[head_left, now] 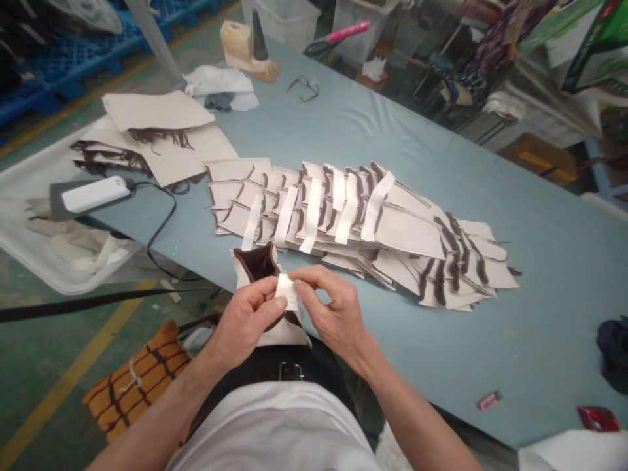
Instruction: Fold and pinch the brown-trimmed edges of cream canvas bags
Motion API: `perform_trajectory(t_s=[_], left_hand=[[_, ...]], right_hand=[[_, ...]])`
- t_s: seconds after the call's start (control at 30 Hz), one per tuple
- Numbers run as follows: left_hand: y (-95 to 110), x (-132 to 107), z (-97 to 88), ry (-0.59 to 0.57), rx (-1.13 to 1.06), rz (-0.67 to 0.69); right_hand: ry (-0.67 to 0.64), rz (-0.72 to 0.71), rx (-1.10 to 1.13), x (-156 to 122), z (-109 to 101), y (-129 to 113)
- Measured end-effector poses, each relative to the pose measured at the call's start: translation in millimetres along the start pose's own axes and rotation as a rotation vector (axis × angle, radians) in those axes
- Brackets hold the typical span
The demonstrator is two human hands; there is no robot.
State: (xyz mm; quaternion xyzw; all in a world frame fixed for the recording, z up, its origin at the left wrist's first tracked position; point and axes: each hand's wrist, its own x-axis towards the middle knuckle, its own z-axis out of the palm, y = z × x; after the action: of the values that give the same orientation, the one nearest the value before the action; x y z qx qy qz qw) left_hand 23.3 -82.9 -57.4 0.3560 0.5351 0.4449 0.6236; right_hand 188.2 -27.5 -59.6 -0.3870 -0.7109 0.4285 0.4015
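Observation:
A small white folded strip [287, 293], perhaps a fabric label, is pinched at its left side by my left hand [244, 322]. My right hand [334, 309] pinches the strip's upper right corner between thumb and fingers. Directly beneath both hands, against the table's near edge, rests a cream fabric piece [282, 337] with a dark brown inside, gaping like a pouch; my hands hide part of it. Beyond, on the blue-grey table [441, 176], overlapping rows of similar cream pieces [407, 226] spread out. Several loose white strips [311, 212] lie across them.
At left, cream panels [157, 111] with brown edges are stacked by a white device [95, 193] with a black cable. A white bin [73, 278] of scraps stands below. Eyeglasses [304, 87] lie at the back; a pink item [489, 400] lies at right.

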Motion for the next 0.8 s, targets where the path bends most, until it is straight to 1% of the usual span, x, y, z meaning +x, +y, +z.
perform_trajectory(t_s=[0.1, 0.23, 0.33, 0.47, 0.57, 0.7, 0.8], left_hand=[[1, 1, -5.8, 0.006, 0.023, 0.003], [4, 1, -19.0, 0.008, 0.045, 0.012], [7, 4, -30.4, -0.013, 0.076, 0.005], [11, 10, -45.8, -0.014, 0.144, 0.025], [13, 15, -58.5, -0.022, 0.186, 0.030], [18, 19, -71.8, -0.041, 0.215, 0.029], [17, 21, -74.6, -0.004, 0.180, -0.002]], right_hand=[[-0.004, 0.040, 0.021, 2, 5, -2], [-0.004, 0.103, 0.049, 7, 17, -4], [-0.002, 0.188, 0.073, 12, 28, -4], [0.019, 0.330, 0.131, 17, 45, -2], [0.040, 0.403, 0.175, 22, 59, 0], [0.050, 0.442, 0.201, 28, 72, 0], [0.031, 0.435, 0.203, 32, 74, 0]])
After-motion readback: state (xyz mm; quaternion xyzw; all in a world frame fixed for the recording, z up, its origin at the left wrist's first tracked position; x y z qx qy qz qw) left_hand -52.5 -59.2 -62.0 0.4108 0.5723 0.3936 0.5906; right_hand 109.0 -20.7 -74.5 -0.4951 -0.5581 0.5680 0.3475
